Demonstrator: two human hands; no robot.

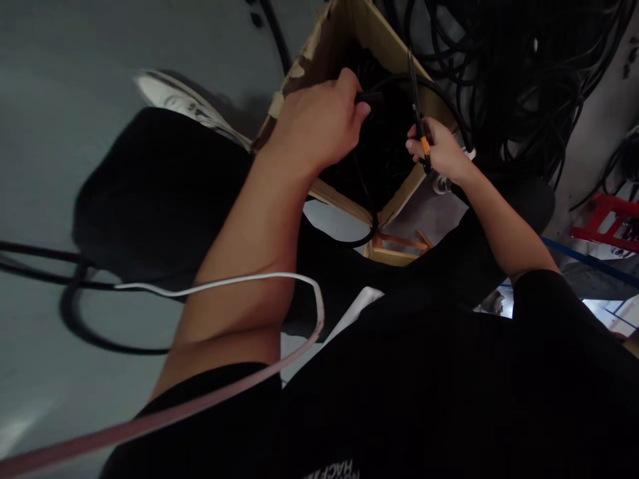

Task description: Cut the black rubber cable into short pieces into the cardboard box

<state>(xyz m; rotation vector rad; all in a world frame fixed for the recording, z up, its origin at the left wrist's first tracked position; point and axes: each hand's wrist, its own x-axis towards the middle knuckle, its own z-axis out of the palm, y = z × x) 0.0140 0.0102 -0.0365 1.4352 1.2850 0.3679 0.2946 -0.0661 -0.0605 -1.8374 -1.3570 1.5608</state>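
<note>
My left hand is closed around a black cable, whose short end sticks out past the thumb over an open cardboard box. From that hand a length of black cable hangs and loops below the box's near corner. My right hand, at the right side of the box, grips a pair of scissors with black and orange handles. Their blades point up and away from me and look nearly closed. Dark pieces lie inside the box, too dim to make out singly.
A large heap of black cable lies on the floor beyond the box at right. A red plastic stool stands at far right. Light wooden bars show under the box. A white and pink cord crosses in front of my left arm.
</note>
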